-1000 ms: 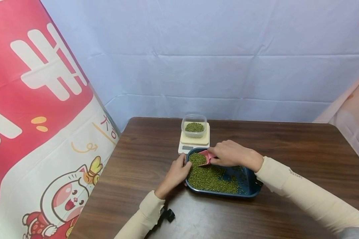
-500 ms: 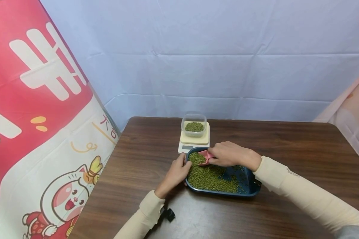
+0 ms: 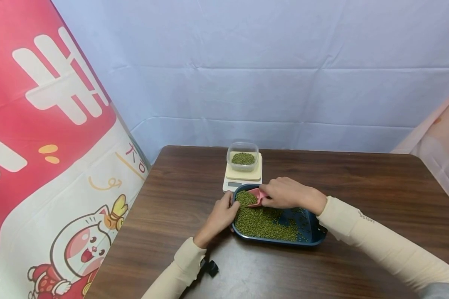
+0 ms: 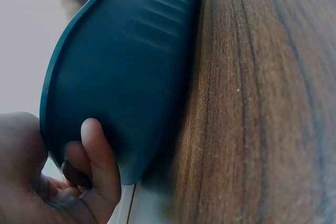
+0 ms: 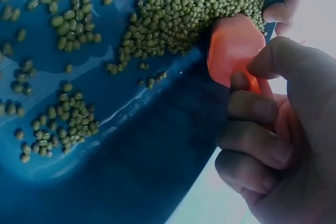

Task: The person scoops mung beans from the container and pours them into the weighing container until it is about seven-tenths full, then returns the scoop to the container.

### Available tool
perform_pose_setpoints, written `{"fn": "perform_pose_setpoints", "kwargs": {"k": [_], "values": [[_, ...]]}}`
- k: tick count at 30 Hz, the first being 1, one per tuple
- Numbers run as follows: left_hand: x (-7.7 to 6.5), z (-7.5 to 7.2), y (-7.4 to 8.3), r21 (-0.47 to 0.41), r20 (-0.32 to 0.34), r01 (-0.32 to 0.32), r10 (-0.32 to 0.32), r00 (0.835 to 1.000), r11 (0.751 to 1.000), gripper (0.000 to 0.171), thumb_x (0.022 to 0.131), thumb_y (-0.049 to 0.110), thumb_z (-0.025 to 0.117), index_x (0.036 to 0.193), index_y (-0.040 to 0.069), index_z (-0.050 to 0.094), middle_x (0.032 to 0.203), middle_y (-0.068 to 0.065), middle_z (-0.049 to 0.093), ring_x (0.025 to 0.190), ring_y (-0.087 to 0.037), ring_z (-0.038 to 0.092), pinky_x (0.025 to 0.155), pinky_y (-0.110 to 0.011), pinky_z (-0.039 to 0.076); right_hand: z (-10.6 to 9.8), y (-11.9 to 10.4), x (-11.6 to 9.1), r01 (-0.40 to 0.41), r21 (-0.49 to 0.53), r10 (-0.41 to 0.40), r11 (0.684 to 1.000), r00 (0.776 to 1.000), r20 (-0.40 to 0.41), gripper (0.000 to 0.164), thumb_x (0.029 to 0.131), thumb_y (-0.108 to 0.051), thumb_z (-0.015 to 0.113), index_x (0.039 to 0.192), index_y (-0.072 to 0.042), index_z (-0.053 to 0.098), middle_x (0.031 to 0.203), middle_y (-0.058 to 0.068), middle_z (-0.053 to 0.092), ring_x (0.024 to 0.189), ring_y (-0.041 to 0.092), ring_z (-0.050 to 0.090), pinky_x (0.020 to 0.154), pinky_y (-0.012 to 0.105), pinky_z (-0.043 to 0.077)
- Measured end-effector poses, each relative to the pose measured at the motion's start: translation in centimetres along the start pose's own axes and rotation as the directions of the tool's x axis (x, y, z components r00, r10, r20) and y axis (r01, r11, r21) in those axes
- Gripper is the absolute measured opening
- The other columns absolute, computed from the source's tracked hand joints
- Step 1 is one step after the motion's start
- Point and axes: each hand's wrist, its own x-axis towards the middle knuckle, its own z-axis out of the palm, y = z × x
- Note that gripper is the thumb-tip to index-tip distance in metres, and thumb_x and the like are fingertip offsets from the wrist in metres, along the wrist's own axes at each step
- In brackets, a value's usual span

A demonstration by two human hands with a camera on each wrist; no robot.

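Way left of the fingers there's a red-and-white banner (image 3: 33, 137) with big white characters, cut off so I can't read them. Left hand (image 3: 220, 214) has its fingers hooked round the edge of a blue tray (image 4: 115, 66). Just beyond them sits a scale (image 3: 243, 175), display too small to read, carrying a clear tub (image 3: 243, 167). Pink scoop (image 5: 236, 48) is gripped in the right hand's (image 3: 289, 193) curled fingers, mouth in the tray's green beans (image 3: 262, 226). Tiny unreadable lettering on the right sleeve (image 3: 359, 228).
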Motion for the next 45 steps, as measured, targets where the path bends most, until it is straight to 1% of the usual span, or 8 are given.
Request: {"fn": "perform_pose_setpoints", "kwargs": {"k": [6,10,14,24,29,38,45], "values": [[0.0,0.0,0.0,-0.006,0.001,-0.001,0.001,1.000,1.000,0.017,0.096,0.021,0.046,0.085,0.009,0.042,0.065,-0.010,0.052,0.034,-0.021,0.055,0.029,-0.038,0.052,0.3,0.3,-0.2,0.048,-0.016,-0.049,0.999,0.998,-0.036,0.015,0.087,-0.027,0.059,0.079,-0.023,0.048,0.055,-0.011,0.032,0.045,0.006,0.024,0.040,0.021,0.015],[0.0,0.1,0.0,-0.004,-0.004,-0.003,0.003,1.000,1.000,0.017,0.096,0.021,0.046,0.085,0.009,0.041,0.064,-0.010,0.051,0.034,-0.021,0.055,0.029,-0.038,0.052,0.3,0.3,-0.2,0.062,-0.004,-0.062,0.998,0.998,-0.032,0.015,0.087,-0.025,0.059,0.079,-0.022,0.047,0.055,-0.010,0.032,0.046,0.007,0.024,0.040,0.022,0.015],[0.0,0.1,0.0,-0.001,-0.004,-0.002,0.002,1.000,1.000,0.017,0.097,0.021,0.046,0.085,0.010,0.041,0.064,-0.010,0.052,0.034,-0.021,0.056,0.028,-0.037,0.052,0.2,0.4,-0.3,0.063,0.009,-0.063,0.998,0.998,-0.021,0.015,0.087,-0.024,0.058,0.079,-0.022,0.047,0.056,-0.010,0.031,0.046,0.007,0.024,0.041,0.022,0.015],[0.1,0.0,0.1,-0.002,-0.003,-0.007,0.007,1.000,1.000,0.018,0.097,0.021,0.046,0.085,0.009,0.041,0.064,-0.011,0.052,0.034,-0.021,0.056,0.028,-0.037,0.052,0.1,0.3,-0.5,0.079,0.025,-0.079,0.997,0.997,-0.026,0.015,0.089,-0.025,0.058,0.081,-0.021,0.047,0.057,-0.010,0.032,0.046,0.007,0.024,0.041,0.021,0.016],[0.0,0.1,0.0,-0.005,-0.002,-0.005,0.005,1.000,1.000,0.018,0.097,0.021,0.046,0.085,0.009,0.041,0.064,-0.011,0.052,0.034,-0.021,0.055,0.029,-0.038,0.052,0.2,0.3,-0.6,0.077,0.027,-0.076,0.997,0.997,-0.019,0.014,0.091,-0.027,0.058,0.083,-0.020,0.048,0.058,-0.010,0.034,0.046,0.007,0.025,0.042,0.021,0.016],[-0.1,0.0,0.2,-0.013,0.011,-0.009,0.009,1.000,1.000,0.018,0.098,0.020,0.045,0.086,0.008,0.041,0.062,-0.012,0.053,0.034,-0.022,0.056,0.029,-0.039,0.052,0.2,0.1,-0.9,0.062,0.063,-0.062,0.996,0.998,-0.001,0.015,0.094,-0.027,0.057,0.083,-0.021,0.048,0.057,-0.010,0.034,0.046,0.007,0.025,0.042,0.021,0.016],[-0.1,0.0,0.1,-0.017,0.017,0.001,0.000,1.000,1.000,0.017,0.098,0.021,0.045,0.086,0.008,0.042,0.062,-0.012,0.054,0.034,-0.023,0.056,0.030,-0.040,0.053,0.2,0.2,-1.2,0.070,0.079,-0.069,0.994,0.998,-0.014,0.014,0.094,-0.025,0.056,0.083,-0.021,0.047,0.059,-0.010,0.035,0.047,0.007,0.027,0.043,0.021,0.017]]}}
